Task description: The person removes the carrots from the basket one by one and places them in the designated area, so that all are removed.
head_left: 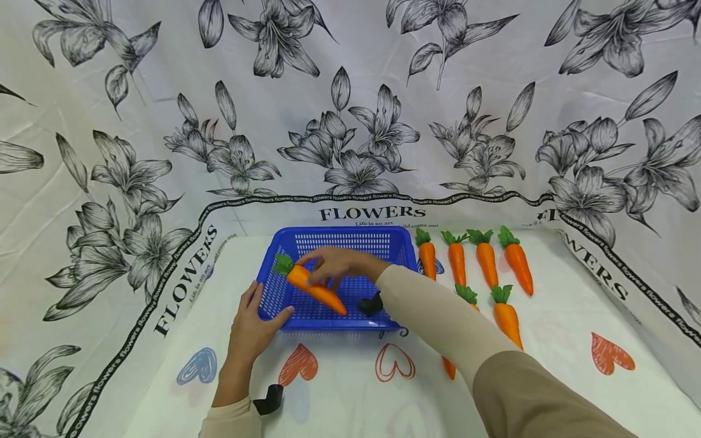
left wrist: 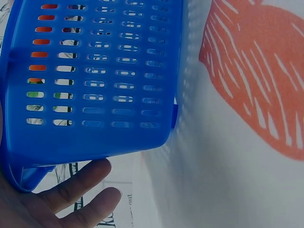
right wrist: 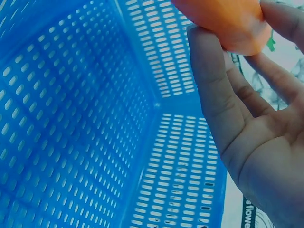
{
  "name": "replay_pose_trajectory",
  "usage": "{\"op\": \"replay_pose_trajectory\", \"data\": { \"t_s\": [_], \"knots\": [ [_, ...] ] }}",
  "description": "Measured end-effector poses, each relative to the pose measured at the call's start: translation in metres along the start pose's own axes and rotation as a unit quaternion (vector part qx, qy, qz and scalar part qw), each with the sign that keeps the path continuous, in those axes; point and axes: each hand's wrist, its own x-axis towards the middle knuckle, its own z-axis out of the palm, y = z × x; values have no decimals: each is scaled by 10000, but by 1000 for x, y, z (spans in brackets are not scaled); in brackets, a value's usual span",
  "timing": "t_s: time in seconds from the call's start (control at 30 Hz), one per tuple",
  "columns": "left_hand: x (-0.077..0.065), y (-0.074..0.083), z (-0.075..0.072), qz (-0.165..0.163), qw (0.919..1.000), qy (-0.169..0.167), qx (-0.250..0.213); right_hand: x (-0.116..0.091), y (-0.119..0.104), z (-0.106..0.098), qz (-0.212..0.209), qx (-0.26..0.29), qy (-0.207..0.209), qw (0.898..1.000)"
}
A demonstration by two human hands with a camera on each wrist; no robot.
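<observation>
A blue plastic basket with slotted walls stands on the table. My left hand holds its front left corner, thumb at the front rim and fingers along the left side; the left wrist view shows two fingertips by the outer wall. Over the basket, my right hand grips an orange carrot with a green leafy top, tilted with its tip toward the front right. In the right wrist view, fingers and thumb are on the carrot from both sides, and the basket floor beneath is bare.
Right of the basket several carrots lie in rows, among them a far right carrot and a nearer carrot. My right sleeve partly covers others. A flower-printed cloth rises behind the heart-printed table cover.
</observation>
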Motion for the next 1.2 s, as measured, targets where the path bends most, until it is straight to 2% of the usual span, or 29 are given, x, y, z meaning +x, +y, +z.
{"op": "replay_pose_trajectory", "data": {
  "t_s": [0.2, 0.33, 0.63, 0.9, 1.2],
  "knots": [
    [2, -3, 3, -4, 10000, 31, 61, -10, 0, -4, -309, 49, 232, 9992],
    [2, -3, 3, -59, 10000, -12, 62, -20, -5, -5, -484, 272, 372, 9978],
    [1, -1, 2, -56, 10000, 7, 54, -41, -11, 0, -948, 513, 643, 9921],
    [1, 1, 2, -68, 9999, -66, 65, -65, -12, 8, -1308, 796, 902, 9841],
    [0, -3, 3, 39, 10000, 62, 30, -91, -13, 18, -1739, 951, 1249, 9722]
  ]
}}
